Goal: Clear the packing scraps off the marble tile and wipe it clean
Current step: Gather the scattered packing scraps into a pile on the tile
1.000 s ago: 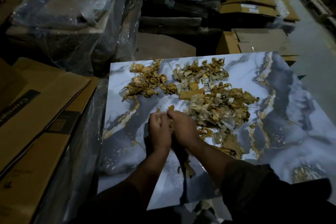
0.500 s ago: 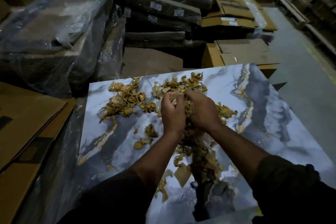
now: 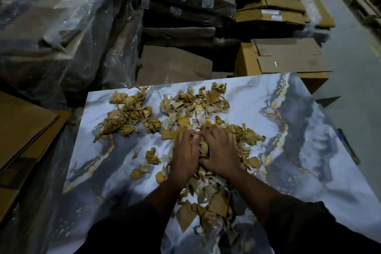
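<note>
A white and grey marble tile (image 3: pixel 309 150) with gold veins lies flat in front of me. Crumpled brown paper and clear plastic packing scraps are strewn over it: one clump at the far left (image 3: pixel 127 113), another at the far middle (image 3: pixel 198 101), and flat pieces near me (image 3: pixel 212 202). Both hands lie side by side on the middle pile. My left hand (image 3: pixel 184 154) presses on the scraps with its fingers stretched forward. My right hand (image 3: pixel 220 150) digs into the pile, fingers and thumb curled round scraps. No cloth is in view.
A dark pen-like object (image 3: pixel 348 146) lies at the tile's right edge. Flattened cardboard (image 3: pixel 24 130) sits to the left, plastic-wrapped stacks (image 3: pixel 61 27) at the far left, and cartons (image 3: pixel 284 57) behind the tile. Bare concrete floor (image 3: pixel 354 68) runs along the right.
Both hands were lifted together clutching scraps over the tile's middle; now they are down on the pile, spread side by side. The camera has tilted down slightly.
</note>
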Available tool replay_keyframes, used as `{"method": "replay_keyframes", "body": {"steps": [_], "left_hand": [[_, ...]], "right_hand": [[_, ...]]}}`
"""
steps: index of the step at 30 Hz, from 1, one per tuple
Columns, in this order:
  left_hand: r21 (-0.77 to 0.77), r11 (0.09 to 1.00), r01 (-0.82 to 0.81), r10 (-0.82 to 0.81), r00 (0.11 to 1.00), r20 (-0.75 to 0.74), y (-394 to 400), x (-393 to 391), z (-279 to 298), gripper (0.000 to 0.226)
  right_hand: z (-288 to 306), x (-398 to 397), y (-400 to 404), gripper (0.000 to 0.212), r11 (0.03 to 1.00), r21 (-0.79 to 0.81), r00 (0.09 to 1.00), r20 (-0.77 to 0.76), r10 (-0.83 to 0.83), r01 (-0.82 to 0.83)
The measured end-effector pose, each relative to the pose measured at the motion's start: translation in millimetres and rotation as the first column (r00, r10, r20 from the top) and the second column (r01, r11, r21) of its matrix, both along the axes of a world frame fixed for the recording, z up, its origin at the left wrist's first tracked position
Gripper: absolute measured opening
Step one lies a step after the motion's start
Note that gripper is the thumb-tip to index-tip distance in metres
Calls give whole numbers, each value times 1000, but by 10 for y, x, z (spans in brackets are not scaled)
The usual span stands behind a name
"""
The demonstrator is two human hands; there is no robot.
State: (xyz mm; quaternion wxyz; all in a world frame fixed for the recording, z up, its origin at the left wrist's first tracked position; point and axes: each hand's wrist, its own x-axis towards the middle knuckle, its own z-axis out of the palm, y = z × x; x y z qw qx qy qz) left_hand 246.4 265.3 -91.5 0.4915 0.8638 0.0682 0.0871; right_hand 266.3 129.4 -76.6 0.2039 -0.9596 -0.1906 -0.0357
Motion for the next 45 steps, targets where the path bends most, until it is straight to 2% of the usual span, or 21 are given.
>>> {"method": "replay_keyframes", "body": {"steps": [4,10,15,20,23,25,28,32,37,41,45], "left_hand": [[92,996,-2,4,1000,-24,-25,-4,-81,28],[91,995,46,-38,996,-85,12,-14,-75,25],[-6,1000,-6,5,999,-47,51,0,90,25],[-164,984,-65,60,998,-34,63,-65,258,32],[-245,967,-68,68,998,-5,70,-127,307,41],[-191,979,-76,82,996,22,74,-154,293,49],[-20,1000,-22,22,1000,6,73,-182,223,61],[181,978,101,-90,994,-66,116,-253,72,49],[176,978,112,-105,993,-50,225,-252,144,37],[136,988,74,-71,997,-28,301,-268,276,49],[108,990,91,-92,996,-3,384,-340,338,51]], "right_hand": [[-77,8,-23,74,998,-66,999,-40,15,-18],[-52,41,-25,77,992,-85,993,-83,87,-94],[140,114,-147,87,975,10,958,-183,220,-222],[284,70,-265,78,972,126,972,-102,212,-199],[294,17,-302,73,975,137,983,-45,180,-173],[270,-11,-303,73,980,116,987,-2,164,-162],[180,-60,-258,73,983,55,985,18,174,-175],[-20,-157,-209,73,978,-69,980,-13,199,-199],[-12,-190,-180,72,984,-42,983,59,176,-173],[116,-231,-211,60,991,68,978,183,100,-114],[185,-303,-228,56,990,88,979,182,94,-112]]}}
